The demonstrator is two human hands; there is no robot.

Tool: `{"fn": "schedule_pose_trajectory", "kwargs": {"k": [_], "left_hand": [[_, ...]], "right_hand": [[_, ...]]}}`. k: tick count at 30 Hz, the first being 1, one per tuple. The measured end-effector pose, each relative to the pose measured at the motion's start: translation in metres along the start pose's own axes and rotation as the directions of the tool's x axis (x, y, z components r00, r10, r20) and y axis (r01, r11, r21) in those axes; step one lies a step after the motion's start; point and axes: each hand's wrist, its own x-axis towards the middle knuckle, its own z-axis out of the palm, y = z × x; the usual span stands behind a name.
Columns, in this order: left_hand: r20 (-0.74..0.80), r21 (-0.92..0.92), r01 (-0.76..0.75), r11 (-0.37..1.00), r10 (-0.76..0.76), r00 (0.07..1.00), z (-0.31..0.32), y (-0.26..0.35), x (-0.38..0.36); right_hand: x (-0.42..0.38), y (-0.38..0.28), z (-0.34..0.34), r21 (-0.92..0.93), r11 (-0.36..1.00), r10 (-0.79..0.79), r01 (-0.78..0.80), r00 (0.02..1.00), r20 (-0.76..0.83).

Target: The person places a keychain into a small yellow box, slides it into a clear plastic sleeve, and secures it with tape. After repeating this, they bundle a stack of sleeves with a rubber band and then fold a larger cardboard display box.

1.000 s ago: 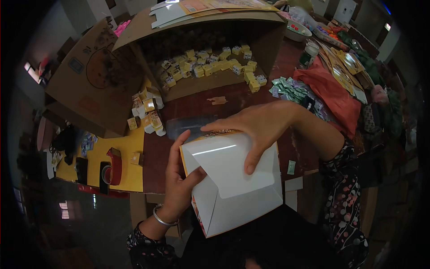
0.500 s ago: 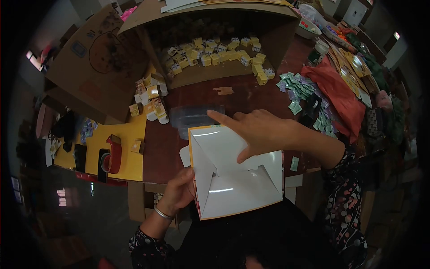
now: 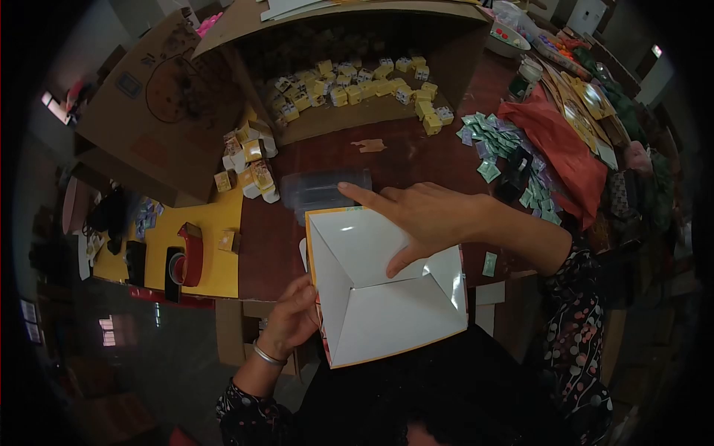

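1. My left hand (image 3: pixel 294 318) grips the white carton (image 3: pixel 383 286) by its left edge, above the table (image 3: pixel 387 160) edge
2. My right hand (image 3: pixel 431 215) presses open fingers on its folded flaps
3. The big cardboard box (image 3: pixel 349 67) beyond holds small yellow packets (image 3: pixel 357 85)

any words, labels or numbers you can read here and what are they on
None can be read.
White carton held by the left hand and right hand: inside faces blank.
Small yellow boxes: print too small.
Big cardboard box: marks blurred.
Green sachets: too small.
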Motion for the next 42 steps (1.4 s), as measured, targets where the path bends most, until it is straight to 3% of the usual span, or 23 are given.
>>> {"fn": "schedule_pose_trajectory", "kwargs": {"k": [1,4,6,7,10,11,12,14,17,20,24,26,27,28,30,32,34,39,42], "left_hand": [[0.004,0.002,-0.009,1.0,0.009,1.0,0.003,0.0,-0.001],[0.087,0.09,-0.028,0.996,0.02,0.996,0.003,0.01,-0.004],[0.124,0.195,-0.122,0.973,0.099,0.987,0.012,0.022,-0.002],[0.124,0.251,-0.202,0.947,0.175,0.977,0.038,0.04,0.002],[0.097,0.408,-0.345,0.845,0.336,0.937,0.098,0.102,0.01],[0.19,0.465,-0.421,0.779,0.377,0.907,0.117,0.123,0.015],[0.258,0.51,-0.475,0.717,0.399,0.88,0.136,0.143,0.018],[0.442,0.604,-0.591,0.535,0.392,0.806,0.179,0.176,0.027],[0.649,0.664,-0.702,0.258,0.267,0.712,0.233,0.199,0.043],[0.781,0.621,-0.784,-0.021,0.1,0.616,0.248,0.199,0.07],[0.842,0.499,-0.811,-0.304,-0.048,0.537,0.245,0.167,0.092],[0.837,0.47,-0.748,-0.469,-0.033,0.546,0.197,0.176,0.13],[0.886,0.373,-0.735,-0.566,-0.018,0.463,0.178,0.158,0.15],[0.865,0.34,-0.644,-0.685,-0.041,0.501,0.152,0.138,0.166],[0.881,0.404,-0.623,-0.669,0.102,0.462,0.096,0.086,0.195],[0.839,0.5,-0.545,-0.673,0.22,0.498,0.044,0.024,0.218],[0.762,0.589,-0.536,-0.605,0.194,0.618,0.003,-0.032,0.228],[0.638,0.666,-0.46,-0.587,0.129,0.759,-0.029,-0.102,0.216],[0.677,0.631,-0.454,-0.629,0.16,0.718,-0.041,-0.115,0.229]], "right_hand": [[-0.002,0.001,0.001,0.002,1.0,-0.024,0.024,0.999,-0.023],[-0.01,0.013,-0.004,0.258,0.936,-0.2,0.238,0.966,-0.165],[-0.018,0.016,-0.029,0.487,0.841,-0.172,0.234,0.97,-0.171],[-0.024,0.016,-0.047,0.478,0.855,-0.144,0.201,0.977,-0.155],[-0.047,0.006,-0.098,0.516,0.779,-0.185,0.357,0.916,-0.355],[-0.058,0.001,-0.122,0.517,0.756,-0.205,0.402,0.895,-0.396],[-0.066,-0.003,-0.135,0.368,0.827,-0.146,0.424,0.795,-0.588],[-0.09,-0.01,-0.164,0.195,0.899,-0.12,0.391,0.649,-0.751],[-0.134,-0.013,-0.182,0.029,0.948,-0.152,0.318,0.53,-0.834],[-0.173,-0.001,-0.161,-0.064,0.967,-0.192,0.248,0.536,-0.822],[-0.216,-0.008,-0.099,-0.122,0.973,-0.222,0.198,0.627,-0.747],[-0.179,-0.008,-0.077,-0.103,0.985,-0.17,0.138,0.677,-0.716],[-0.163,-0.004,-0.05,-0.083,0.995,-0.097,0.053,0.657,-0.747],[-0.145,0.007,-0.017,-0.214,0.977,-0.158,-0.02,0.606,-0.78],[-0.115,0.048,0.057,-0.227,0.969,-0.141,-0.098,0.533,-0.835],[-0.097,0.092,0.126,-0.238,0.958,-0.126,-0.16,0.512,-0.85],[-0.078,0.123,0.168,-0.211,0.956,-0.076,-0.201,0.525,-0.847],[-0.059,0.142,0.206,-0.13,0.962,0.027,-0.239,0.561,-0.827],[-0.056,0.145,0.203,-0.082,0.963,0.077,-0.255,0.557,-0.827]]}}
